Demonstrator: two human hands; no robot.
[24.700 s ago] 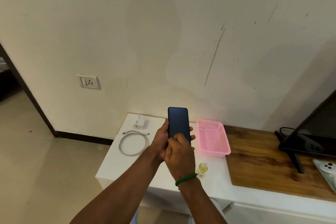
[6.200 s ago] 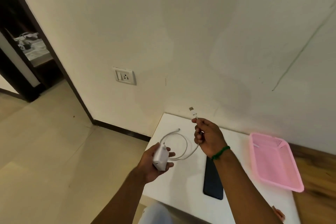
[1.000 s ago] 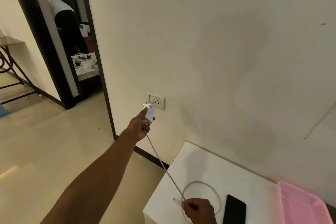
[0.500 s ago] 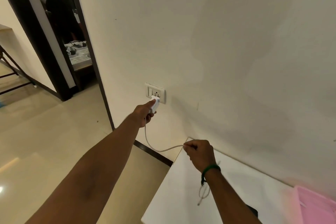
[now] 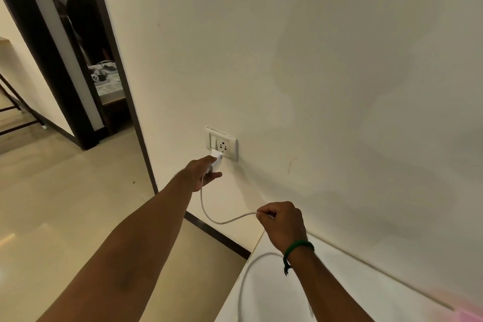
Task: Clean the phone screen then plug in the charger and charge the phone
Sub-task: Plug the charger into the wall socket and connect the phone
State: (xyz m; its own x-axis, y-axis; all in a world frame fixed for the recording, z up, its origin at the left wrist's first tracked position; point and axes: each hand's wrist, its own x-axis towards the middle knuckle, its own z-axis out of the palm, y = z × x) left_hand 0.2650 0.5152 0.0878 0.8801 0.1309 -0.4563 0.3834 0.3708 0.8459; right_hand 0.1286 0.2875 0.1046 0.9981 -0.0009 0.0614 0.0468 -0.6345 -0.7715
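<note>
Charger (image 5: 216,161): white block, nose up against the lower left of the wall socket (image 5: 223,144), just under the pin holes. I cannot tell whether the pins have entered. The block looks tilted to the plate, not flush. I judge the step in hand to be seating the plug.

To do it well:
- Square the block to the plate and line the pins with the holes.
- Push straight in, no rocking.
- The switch beside the holes will likely need flipping once the block is home.
- Leave slack in the cable so it does not drag the block sideways.

Left hand (image 5: 201,175): arm at long reach, fingers (image 5: 213,177) curled round the rear of the charger. The block projects ahead of them toward the plate.

Cable (image 5: 222,222): drops from the charger's back end, sags, then rises to the right hand (image 5: 283,222), whose fingers are closed in a fist round it. Past the fist it falls in a loop near the left edge of the tabletop (image 5: 379,287). The right hand hovers over the tabletop's far left corner, well apart from the socket.

Phone: not in view. I do not see the cable's free end either.

Doorway at left, with a person bent over inside.
</note>
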